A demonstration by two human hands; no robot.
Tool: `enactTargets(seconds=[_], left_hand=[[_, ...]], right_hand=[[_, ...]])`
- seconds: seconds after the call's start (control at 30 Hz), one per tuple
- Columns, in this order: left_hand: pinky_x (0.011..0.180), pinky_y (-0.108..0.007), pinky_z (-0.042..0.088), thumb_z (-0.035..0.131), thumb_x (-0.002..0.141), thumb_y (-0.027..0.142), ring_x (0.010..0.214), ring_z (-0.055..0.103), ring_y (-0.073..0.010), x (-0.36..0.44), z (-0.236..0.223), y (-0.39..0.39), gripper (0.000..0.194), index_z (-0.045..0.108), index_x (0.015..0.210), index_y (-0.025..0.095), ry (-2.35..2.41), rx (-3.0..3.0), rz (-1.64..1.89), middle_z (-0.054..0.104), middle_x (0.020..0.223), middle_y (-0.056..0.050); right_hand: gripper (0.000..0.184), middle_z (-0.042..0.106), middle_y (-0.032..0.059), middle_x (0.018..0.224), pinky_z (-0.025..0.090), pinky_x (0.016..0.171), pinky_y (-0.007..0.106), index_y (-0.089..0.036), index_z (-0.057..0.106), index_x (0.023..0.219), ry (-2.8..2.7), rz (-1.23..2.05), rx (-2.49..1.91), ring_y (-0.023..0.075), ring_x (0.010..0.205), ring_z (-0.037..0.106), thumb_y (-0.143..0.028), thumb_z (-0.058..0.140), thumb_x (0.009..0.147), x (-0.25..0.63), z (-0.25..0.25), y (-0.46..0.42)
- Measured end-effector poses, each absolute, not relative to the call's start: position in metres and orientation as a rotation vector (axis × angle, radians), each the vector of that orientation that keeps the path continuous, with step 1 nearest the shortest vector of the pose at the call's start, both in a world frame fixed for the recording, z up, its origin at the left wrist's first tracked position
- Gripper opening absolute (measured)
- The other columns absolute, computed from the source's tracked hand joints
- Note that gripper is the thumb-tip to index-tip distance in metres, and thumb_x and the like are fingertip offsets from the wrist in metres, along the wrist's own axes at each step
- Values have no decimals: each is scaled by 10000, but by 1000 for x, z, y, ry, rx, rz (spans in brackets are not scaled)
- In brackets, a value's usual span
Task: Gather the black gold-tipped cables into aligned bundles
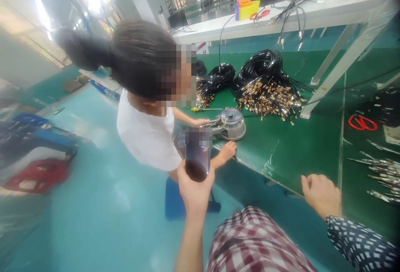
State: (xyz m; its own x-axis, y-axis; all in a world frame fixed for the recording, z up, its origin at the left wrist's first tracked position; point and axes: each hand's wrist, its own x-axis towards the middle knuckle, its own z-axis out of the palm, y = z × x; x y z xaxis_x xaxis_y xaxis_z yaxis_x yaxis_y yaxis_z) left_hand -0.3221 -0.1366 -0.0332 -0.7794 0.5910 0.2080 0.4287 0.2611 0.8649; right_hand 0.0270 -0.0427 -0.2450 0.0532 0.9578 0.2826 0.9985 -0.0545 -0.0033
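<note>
My left hand (194,188) is raised in front of me, closed round a dark phone (197,153) held upright with its screen toward me. At the near edge of the green workbench (290,151) rests my right hand (320,193), its fingers curled into a loose fist with nothing visible in them. Past the phone, a co-worker in a white top (146,132) sits at the bench with both hands by a round grey tape dispenser (230,123).
Bundles of black cables with gold connectors (265,88) lie on the bench. Red scissors (362,123) and loose connector pins (383,174) sit at the right. A white shelf (281,18) above carries a yellow box. A blue stool (175,199) stands on the teal floor.
</note>
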Motion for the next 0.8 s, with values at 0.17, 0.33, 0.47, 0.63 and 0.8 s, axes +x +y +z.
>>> enactTargets(seconds=[0.17,0.33,0.47,0.63,0.8], left_hand=[[873,-472,494,788,584,429,988,617,-295,-322,-32,-137,674,524,1154,182,2370,981,1529,626,1077,-100],[890,-481,488,784,595,416,998,619,-306,-319,-27,-137,657,520,1153,188,2369,984,1541,620,1072,-109],[871,-462,500,786,578,414,995,622,-296,-317,-26,-135,650,523,1131,195,2360,965,1529,629,1056,-95],[868,-453,504,785,570,412,1007,623,-294,-316,-26,-135,669,521,1140,178,2346,972,1530,635,1064,-98],[859,-462,508,786,583,428,984,630,-293,-316,-25,-137,665,528,1141,176,2333,959,1542,643,1054,-101]], right_hand=[[366,530,67,766,240,630,317,-181,541,702,-2010,-292,-2112,201,742,475,-393,372,948,27,-246,-43],[359,529,70,763,230,623,316,-178,542,693,-2004,-271,-2102,198,736,464,-388,387,939,28,-246,-42],[370,537,76,769,222,621,315,-178,548,696,-2012,-247,-2116,199,734,464,-396,378,941,29,-246,-42],[365,534,73,771,225,621,315,-179,544,701,-2004,-255,-2121,198,740,471,-396,377,942,28,-245,-42],[355,534,69,771,240,624,315,-186,533,698,-2004,-270,-2122,204,746,479,-397,384,941,28,-245,-43]])
